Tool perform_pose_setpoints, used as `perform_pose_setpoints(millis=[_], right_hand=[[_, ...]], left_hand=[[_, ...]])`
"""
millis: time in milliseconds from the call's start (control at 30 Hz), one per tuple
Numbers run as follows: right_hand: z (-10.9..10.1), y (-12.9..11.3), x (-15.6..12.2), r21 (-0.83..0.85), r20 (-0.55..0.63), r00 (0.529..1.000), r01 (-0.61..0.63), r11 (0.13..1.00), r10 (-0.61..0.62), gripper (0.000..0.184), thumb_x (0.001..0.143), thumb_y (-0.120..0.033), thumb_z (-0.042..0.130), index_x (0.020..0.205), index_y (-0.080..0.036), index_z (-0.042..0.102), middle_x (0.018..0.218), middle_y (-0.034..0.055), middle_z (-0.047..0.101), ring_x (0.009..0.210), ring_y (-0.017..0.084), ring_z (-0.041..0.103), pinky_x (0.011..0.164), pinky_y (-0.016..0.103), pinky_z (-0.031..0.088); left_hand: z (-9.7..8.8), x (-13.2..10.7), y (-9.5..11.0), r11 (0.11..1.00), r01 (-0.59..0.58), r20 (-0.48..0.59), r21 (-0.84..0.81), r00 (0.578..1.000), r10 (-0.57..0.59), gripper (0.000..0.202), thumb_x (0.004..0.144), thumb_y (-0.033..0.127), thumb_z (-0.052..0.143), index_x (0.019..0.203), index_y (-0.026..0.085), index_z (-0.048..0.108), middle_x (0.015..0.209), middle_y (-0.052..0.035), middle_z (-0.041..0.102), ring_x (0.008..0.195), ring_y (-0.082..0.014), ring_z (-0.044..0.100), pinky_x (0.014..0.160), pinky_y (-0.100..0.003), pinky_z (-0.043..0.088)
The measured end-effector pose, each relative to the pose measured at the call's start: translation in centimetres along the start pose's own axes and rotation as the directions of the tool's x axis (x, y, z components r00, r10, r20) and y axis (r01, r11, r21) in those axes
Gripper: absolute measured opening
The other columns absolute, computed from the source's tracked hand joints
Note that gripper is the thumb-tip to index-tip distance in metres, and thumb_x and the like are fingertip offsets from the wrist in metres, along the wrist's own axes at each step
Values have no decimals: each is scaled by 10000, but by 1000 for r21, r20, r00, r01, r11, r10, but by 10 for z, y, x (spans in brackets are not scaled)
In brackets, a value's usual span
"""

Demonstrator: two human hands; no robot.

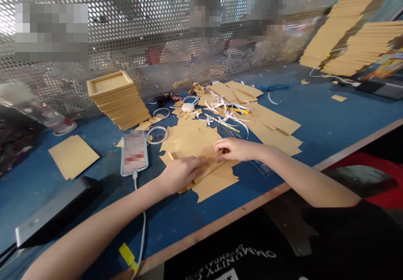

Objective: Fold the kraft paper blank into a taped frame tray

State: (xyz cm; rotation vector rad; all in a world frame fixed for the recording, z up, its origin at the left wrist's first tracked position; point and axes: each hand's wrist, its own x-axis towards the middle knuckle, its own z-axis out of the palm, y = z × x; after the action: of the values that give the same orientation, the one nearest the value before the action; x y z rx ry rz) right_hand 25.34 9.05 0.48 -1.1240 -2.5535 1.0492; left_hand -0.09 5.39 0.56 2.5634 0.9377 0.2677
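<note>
My left hand (180,171) lies on a pile of tan cardboard sheets (195,143) on the blue table (315,116), fingers pressed flat on the top piece. My right hand (234,148) pinches the edge of the same cardboard piece (214,175) with curled fingers. Both hands meet near the middle of the pile.
A phone (134,152) on a white cable lies left of the pile. A stack of shallow cardboard trays (118,99) stands behind it. White strips and tape rings (157,134) litter the back. A loose sheet (73,155) lies left; tall cardboard stacks (352,28) stand far right. A perforated metal screen (141,28) backs the table.
</note>
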Motion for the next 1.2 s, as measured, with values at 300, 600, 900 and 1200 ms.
perform_pose_setpoints(millis=[300,600,900,1200], right_hand=[[-1,2,15,23,-71,997,42,999,-40,278,851,-454,600,742,-208,531,914,29,561,779,161,507,697,315,388],[-1,4,17,41,-40,998,43,998,-42,278,819,-453,638,734,-205,544,969,47,554,817,171,530,744,326,416],[-7,15,15,117,-87,996,-5,993,16,307,792,-480,661,741,-191,575,932,35,543,755,145,516,713,310,424],[-8,18,9,95,-105,994,5,996,5,226,808,-396,648,732,-188,603,935,40,563,809,158,539,753,316,421]], left_hand=[[2,0,-2,992,43,1,-116,999,-43,289,918,191,467,1164,194,620,1048,-51,718,869,-170,684,765,-264,516],[5,-1,-4,997,-26,27,67,999,24,363,957,230,400,1272,222,582,966,-53,698,829,-161,662,683,-244,516],[2,-1,-2,949,-95,96,301,993,69,398,956,195,371,1312,198,548,867,-34,664,721,-140,633,518,-199,424],[2,0,0,947,-83,118,312,992,48,391,964,204,376,1323,212,530,864,-27,648,731,-138,627,529,-200,416]])
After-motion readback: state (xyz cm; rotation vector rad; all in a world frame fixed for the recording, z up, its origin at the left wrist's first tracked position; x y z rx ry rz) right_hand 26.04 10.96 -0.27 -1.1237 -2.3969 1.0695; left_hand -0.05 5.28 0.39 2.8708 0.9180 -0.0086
